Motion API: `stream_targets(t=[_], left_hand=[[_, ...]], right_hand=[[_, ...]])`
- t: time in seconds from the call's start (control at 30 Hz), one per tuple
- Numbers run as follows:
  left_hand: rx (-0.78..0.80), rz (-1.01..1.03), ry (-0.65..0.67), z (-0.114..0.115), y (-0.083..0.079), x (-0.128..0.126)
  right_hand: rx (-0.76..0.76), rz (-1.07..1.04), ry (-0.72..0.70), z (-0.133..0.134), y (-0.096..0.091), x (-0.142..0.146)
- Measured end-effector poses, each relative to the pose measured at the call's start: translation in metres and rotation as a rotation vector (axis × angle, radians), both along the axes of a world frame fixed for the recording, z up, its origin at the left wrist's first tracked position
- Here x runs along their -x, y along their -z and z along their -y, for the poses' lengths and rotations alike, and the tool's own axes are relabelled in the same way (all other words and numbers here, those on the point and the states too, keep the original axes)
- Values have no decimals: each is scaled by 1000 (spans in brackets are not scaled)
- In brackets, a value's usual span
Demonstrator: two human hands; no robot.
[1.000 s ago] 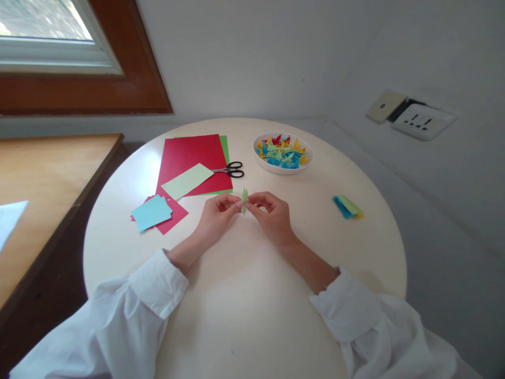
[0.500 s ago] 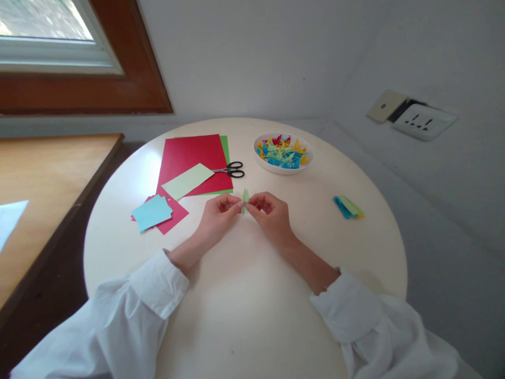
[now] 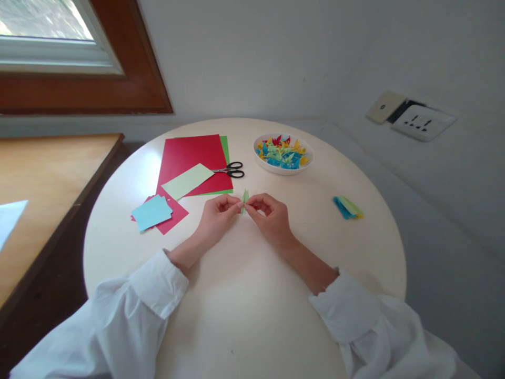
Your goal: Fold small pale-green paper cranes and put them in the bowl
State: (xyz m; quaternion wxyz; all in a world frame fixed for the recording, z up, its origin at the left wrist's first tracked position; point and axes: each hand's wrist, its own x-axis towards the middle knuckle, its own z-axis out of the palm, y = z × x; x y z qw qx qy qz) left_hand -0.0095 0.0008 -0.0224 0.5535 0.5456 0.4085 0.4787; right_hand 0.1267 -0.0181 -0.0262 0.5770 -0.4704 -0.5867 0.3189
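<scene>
Between my hands, above the middle of the round white table, is a small light-green folded paper, held upright with pointed tips. My left hand pinches its left side between thumb and fingers. From the right, my right hand pinches it the same way, so the fingertips nearly meet and hide its middle. Beyond them lie black-handled scissors, blades partly under a pale green paper strip. A white bowl behind my right hand holds many small folded paper pieces in yellow, blue, green and red.
Red sheets lie over a green sheet at the back left. Nearer is a stack of light-blue paper squares on red ones. Folded coloured papers lie at the right. A wall socket is beyond the table.
My right hand has shifted very slightly at the fingers. Both hands still pinch the light-green folded paper in the same place, and the things on the table have stayed put.
</scene>
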Motion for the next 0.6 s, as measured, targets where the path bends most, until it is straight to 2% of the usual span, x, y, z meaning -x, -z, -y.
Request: stream_targets(t=[0.43, 0.6], left_hand=[[54, 82, 17, -1, 0, 1], [30, 45, 15, -1, 0, 1]], right_hand=[[7, -22, -3, -1, 2, -1], [5, -20, -2, -1, 1, -1]])
